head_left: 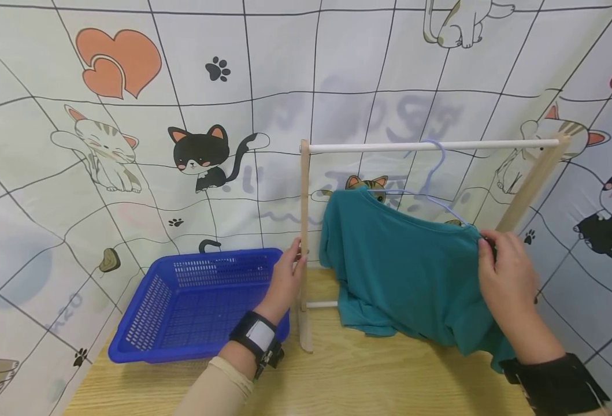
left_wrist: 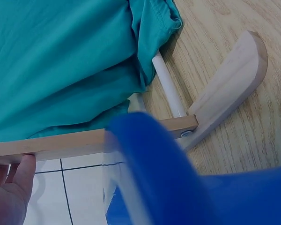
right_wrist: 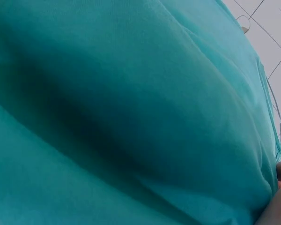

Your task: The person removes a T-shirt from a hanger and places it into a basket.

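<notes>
A teal T-shirt (head_left: 404,266) hangs on a light blue hanger (head_left: 433,167), whose hook loops over the white top rod of a small clothes rack (head_left: 368,148). My right hand (head_left: 508,277) pinches the shirt at its right shoulder, by the hanger's end. That shoulder sits lower than the left one. My left hand (head_left: 285,277) holds the rack's left wooden post at mid-height; in the left wrist view its fingers (left_wrist: 23,176) lie against the post. Teal cloth (right_wrist: 131,93) fills most of the right wrist view, with a bit of the right hand at the edge.
A blue plastic basket (head_left: 201,351) stands left of the rack, its rim close to the left forearm. The rack's foot (left_wrist: 234,79) rests on the wooden table (head_left: 368,375). Behind hangs a cat-patterned cloth (head_left: 285,58).
</notes>
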`<state>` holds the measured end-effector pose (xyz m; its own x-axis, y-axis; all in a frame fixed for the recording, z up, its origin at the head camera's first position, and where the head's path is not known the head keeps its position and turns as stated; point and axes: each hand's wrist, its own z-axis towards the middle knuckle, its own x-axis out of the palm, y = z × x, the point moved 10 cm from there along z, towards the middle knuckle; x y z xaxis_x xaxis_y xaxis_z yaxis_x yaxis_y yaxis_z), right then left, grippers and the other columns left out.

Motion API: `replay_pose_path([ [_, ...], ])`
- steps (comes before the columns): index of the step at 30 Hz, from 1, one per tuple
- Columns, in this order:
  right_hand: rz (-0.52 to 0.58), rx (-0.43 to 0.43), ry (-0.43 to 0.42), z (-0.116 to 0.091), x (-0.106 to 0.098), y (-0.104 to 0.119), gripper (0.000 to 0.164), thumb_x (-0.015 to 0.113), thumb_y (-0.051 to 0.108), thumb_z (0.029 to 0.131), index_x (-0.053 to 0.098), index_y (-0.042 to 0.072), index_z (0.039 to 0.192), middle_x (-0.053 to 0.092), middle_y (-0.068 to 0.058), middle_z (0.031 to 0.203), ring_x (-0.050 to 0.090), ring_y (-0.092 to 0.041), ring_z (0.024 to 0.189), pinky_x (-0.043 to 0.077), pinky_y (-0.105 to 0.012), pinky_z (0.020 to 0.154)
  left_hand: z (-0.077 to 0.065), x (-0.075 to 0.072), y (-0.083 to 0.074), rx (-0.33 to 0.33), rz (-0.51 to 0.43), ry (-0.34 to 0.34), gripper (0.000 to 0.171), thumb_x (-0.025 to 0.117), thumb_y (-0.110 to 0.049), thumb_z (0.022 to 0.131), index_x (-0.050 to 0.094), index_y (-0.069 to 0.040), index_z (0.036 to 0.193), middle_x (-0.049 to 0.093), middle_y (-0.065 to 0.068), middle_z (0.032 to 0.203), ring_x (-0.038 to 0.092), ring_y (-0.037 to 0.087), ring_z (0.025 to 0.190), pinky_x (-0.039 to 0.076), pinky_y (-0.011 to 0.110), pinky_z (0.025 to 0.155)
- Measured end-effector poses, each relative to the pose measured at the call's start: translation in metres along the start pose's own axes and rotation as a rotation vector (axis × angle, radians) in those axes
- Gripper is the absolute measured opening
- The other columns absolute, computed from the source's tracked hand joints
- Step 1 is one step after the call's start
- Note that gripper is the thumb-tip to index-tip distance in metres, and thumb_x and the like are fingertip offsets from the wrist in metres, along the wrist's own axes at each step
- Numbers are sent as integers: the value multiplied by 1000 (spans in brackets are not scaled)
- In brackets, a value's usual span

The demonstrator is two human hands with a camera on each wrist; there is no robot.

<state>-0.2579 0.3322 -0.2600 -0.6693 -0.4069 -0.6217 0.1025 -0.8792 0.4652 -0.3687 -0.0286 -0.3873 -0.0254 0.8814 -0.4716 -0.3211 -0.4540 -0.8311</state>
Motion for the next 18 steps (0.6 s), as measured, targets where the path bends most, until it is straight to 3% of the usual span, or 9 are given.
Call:
replay_pose_path([
  [11, 29, 10, -49, 4, -9, 4, 37, 37, 22, 102, 54, -2, 124, 52, -21, 110, 49, -35, 92, 31, -36, 63, -1, 0, -3, 32, 21, -2, 52, 40, -25, 102, 23, -16, 151, 52, 11, 132, 49, 24, 125, 46, 39, 100],
  [18, 72, 18, -129, 5, -21, 4, 35, 40, 21, 102, 53, -3, 124, 51, -21, 109, 45, -30, 90, 28, -34, 66, 0, -1, -1, 11, 18, 8, 53, 40, -26, 102, 22, -19, 151, 51, 11, 134, 47, 24, 127, 45, 40, 101],
])
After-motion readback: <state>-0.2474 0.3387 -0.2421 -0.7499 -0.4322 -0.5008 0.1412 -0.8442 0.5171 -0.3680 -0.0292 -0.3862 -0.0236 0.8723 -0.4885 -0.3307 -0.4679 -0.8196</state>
